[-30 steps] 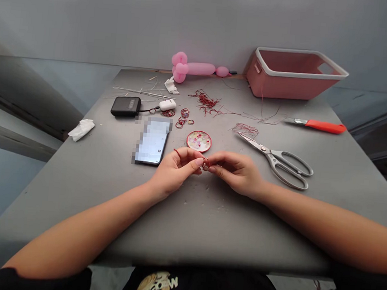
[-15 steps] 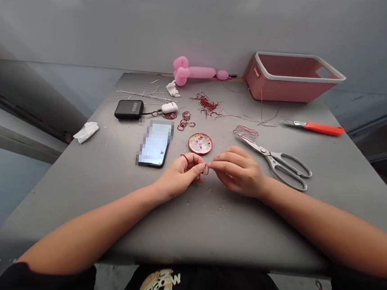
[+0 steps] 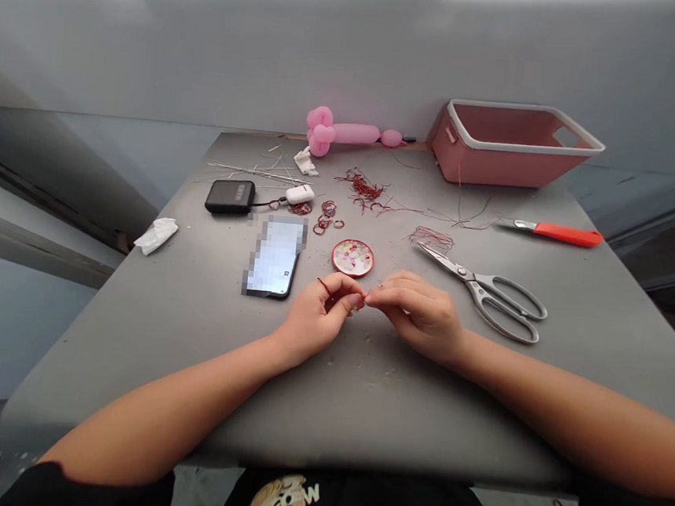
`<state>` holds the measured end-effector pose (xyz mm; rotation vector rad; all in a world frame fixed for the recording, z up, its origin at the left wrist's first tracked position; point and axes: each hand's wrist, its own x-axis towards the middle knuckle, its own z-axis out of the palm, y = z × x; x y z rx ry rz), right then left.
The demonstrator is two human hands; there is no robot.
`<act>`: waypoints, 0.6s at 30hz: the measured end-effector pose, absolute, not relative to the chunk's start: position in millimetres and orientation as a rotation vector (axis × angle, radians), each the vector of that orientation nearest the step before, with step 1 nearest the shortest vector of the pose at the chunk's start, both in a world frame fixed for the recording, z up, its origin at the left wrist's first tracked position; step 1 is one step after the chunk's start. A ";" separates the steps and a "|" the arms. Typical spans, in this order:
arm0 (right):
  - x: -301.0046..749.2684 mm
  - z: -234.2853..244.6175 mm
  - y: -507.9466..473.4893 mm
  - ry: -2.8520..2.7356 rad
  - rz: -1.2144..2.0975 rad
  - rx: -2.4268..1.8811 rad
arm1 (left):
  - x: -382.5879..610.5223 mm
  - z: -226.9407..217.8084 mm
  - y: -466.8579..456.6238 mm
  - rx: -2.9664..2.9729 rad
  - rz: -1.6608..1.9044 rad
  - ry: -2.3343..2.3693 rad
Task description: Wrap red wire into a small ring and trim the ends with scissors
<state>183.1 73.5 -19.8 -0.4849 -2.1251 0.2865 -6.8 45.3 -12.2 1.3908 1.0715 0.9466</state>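
Between thumb and fingertips, my left hand (image 3: 316,320) pinches a small red cord ring (image 3: 361,303), largely covered by the fingers. A dark red band circles one finger of that hand. My right hand (image 3: 423,319) is closed at the fingertips against the same ring, at its right side; the bit of cord in this pinch is too small to make out well. Just beyond the hands lies a round red-rimmed dish (image 3: 353,257) of pale and pink beads. Several finished-looking cord rings (image 3: 324,219) lie behind it, near a pile of red cord scraps (image 3: 365,186).
Grey scissors (image 3: 476,285) lie right of my right hand, beside a loose thread bundle (image 3: 432,238). Farther back are an orange-handled knife (image 3: 567,234), a pink basket (image 3: 510,166) and a pink balloon (image 3: 353,134). Leftward are a phone (image 3: 276,257), a black power bank (image 3: 230,196) and crumpled tissue (image 3: 155,235).
My fingertips have drawn closer together, and the ring between them shows less than before. The whole view has shifted slightly; the things on the table stay in place.
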 end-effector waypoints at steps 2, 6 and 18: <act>182.4 -20.3 72.4 -2.118 0.311 -0.475 | -6.8 -11.9 44.1 1.448 0.960 1.085; 182.5 -24.0 72.0 -2.116 0.339 -0.471 | -7.4 -12.3 42.9 1.551 0.973 1.116; 181.9 -31.1 68.0 -1.993 0.552 -0.725 | -7.2 -15.4 41.7 1.752 0.970 1.142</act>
